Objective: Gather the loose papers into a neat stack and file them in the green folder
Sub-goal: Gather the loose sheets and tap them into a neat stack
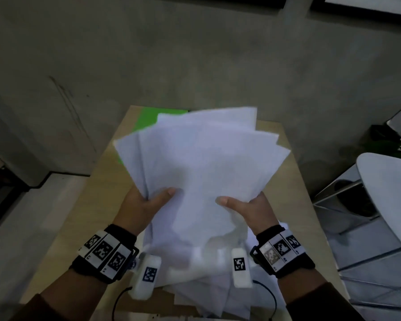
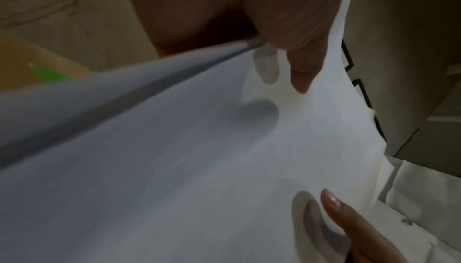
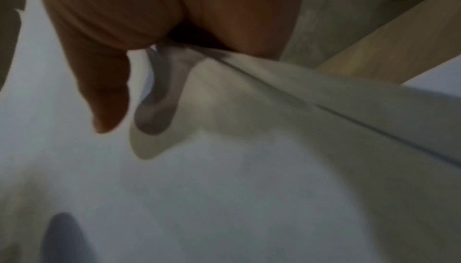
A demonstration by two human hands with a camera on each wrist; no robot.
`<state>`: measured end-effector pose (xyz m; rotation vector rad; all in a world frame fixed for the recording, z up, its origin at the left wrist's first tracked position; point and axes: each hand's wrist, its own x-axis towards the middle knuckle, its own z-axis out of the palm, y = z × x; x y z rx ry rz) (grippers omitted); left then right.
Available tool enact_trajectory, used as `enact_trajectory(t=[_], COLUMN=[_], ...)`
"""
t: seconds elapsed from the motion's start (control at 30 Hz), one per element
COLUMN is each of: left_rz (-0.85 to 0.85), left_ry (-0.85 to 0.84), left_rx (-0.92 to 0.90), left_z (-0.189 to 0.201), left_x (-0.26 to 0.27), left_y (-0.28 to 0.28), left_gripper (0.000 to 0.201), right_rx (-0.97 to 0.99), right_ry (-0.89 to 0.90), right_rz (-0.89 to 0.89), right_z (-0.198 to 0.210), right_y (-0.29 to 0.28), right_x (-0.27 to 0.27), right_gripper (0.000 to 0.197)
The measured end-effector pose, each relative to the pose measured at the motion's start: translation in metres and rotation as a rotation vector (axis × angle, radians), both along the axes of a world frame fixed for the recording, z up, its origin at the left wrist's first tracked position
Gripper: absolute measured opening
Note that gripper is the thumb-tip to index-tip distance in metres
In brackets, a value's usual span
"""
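Note:
A fanned, uneven bundle of white papers (image 1: 202, 158) is lifted above the wooden table (image 1: 95, 200). My left hand (image 1: 146, 200) grips its lower left side, thumb on top and fingers hidden underneath. My right hand (image 1: 248, 205) grips the lower right side the same way. The left wrist view shows the thumb (image 2: 297, 54) pressed onto the papers (image 2: 174, 168); the right wrist view shows my right thumb (image 3: 104, 93) on the sheets (image 3: 249, 188). The green folder (image 1: 148, 118) lies flat at the table's far left, mostly hidden behind the papers. More loose sheets (image 1: 208, 290) lie on the table below my wrists.
A white chair (image 1: 389, 205) with a metal frame stands right of the table. A grey concrete floor (image 1: 195, 54) surrounds the table. A potted plant (image 1: 384, 144) sits at the far right.

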<state>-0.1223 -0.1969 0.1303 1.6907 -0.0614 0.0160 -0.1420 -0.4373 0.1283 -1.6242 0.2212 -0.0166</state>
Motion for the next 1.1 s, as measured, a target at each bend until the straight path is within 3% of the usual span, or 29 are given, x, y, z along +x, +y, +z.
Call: enact_trajectory(t=[0.13,0.3,0.4,0.53,0.67,0.73,0.97,1.1], left_rz=[0.023,0.109,0.146,0.179,0.229,0.234,0.242,0.317], left_ry=[-0.096,-0.227,-0.254,-0.275,-0.261,-0.256,-0.244,-0.255], left_rx=[-0.077,-0.116,-0.151,-0.201,-0.243,-0.233,-0.247,-0.277], left_z=[0.012,0.024,0.030,0.033,0.041,0.043,0.047,0.057], left_x=[0.000,0.001,0.002,0.005,0.006,0.007,0.005,0.006], left_y=[-0.007,-0.013,-0.016,-0.016,-0.018,-0.018,-0.017,-0.021], left_gripper=[0.031,0.047,0.047,0.075,0.080,0.079,0.067,0.029], right_rx=[0.157,0.104,0.113,0.186,0.228,0.201,0.116,0.065], right_ry=[-0.049,-0.168,-0.237,-0.290,-0.396,-0.438,-0.355,-0.405], right_rz=[-0.004,-0.075,-0.065,-0.097,-0.234,-0.315,-0.460,-0.432], right_z=[0.008,0.015,0.018,0.022,0.034,0.044,0.059,0.056], right_y=[0.002,0.007,0.006,0.011,0.018,0.024,0.030,0.030], right_x=[-0.004,-0.004,-0.004,-0.004,-0.004,-0.004,0.011,0.006], right_gripper=[0.041,0.024,0.031,0.055,0.041,0.031,0.036,0.019])
